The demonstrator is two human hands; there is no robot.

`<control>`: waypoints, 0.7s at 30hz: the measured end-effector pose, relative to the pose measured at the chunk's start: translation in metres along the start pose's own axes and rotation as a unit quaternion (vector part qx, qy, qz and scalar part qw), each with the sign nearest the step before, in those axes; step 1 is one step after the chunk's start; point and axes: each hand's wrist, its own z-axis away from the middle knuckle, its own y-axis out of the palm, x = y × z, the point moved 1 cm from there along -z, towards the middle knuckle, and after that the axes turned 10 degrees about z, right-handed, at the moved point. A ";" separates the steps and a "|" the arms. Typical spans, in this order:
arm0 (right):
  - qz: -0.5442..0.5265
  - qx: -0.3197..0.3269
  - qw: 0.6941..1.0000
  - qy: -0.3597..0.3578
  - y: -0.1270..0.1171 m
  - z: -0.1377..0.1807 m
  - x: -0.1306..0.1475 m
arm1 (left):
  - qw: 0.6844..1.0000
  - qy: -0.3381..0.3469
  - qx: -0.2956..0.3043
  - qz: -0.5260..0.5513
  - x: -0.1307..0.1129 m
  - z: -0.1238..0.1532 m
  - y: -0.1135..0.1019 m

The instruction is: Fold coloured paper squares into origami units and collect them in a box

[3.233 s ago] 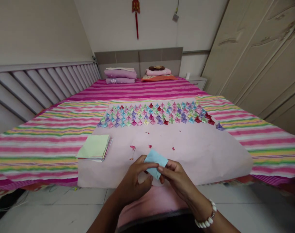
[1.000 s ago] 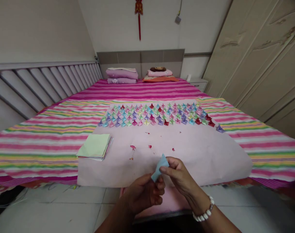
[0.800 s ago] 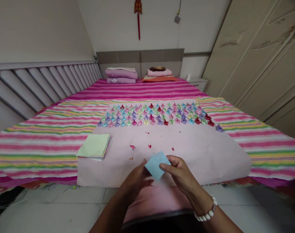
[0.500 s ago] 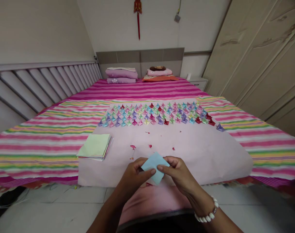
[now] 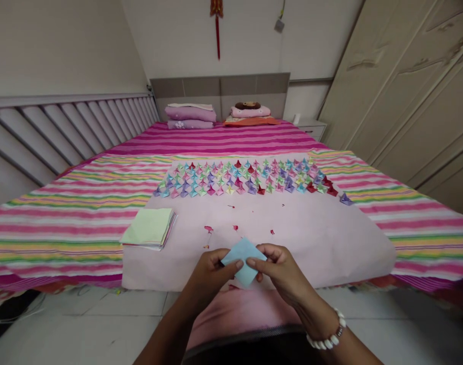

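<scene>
A small light-blue square of paper [image 5: 244,252] is held up as a diamond near the front edge of the bed. My left hand [image 5: 214,271] pinches its left side, thumb on top and fingers behind. On the right side, my right hand [image 5: 279,266] grips it the same way, with its thumb tip near the middle of the paper. The two thumbs almost meet. Beyond them, rows of small folded paper pieces [image 5: 238,182] in many colours stand on a pale pink sheet [image 5: 307,238]. A stack of paper squares [image 5: 149,226], pale green on top, lies to the left.
The sheet lies on a bed with a striped cover [image 5: 75,223]. One purple folded piece [image 5: 346,199] sits at the sheet's right edge. Folded bedding [image 5: 190,114] rests by the headboard [image 5: 201,88]. A slatted rail [image 5: 82,126] runs along the left, a wardrobe [image 5: 414,101] along the right.
Both hands keep hold of the blue paper in nearly the same place. My left thumb has shifted slightly up. The view has tilted a little.
</scene>
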 end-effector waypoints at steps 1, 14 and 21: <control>0.000 0.000 1.000 -0.001 0.000 0.000 0.000 | 1.000 0.004 -0.002 0.001 0.000 0.000 0.000; -0.045 0.031 0.998 -0.033 -0.003 0.003 0.002 | 1.000 -0.006 0.005 -0.021 -0.006 0.004 -0.009; -0.032 0.093 0.993 -0.059 -0.006 0.005 0.006 | 0.996 0.040 -0.017 -0.074 0.001 0.000 -0.007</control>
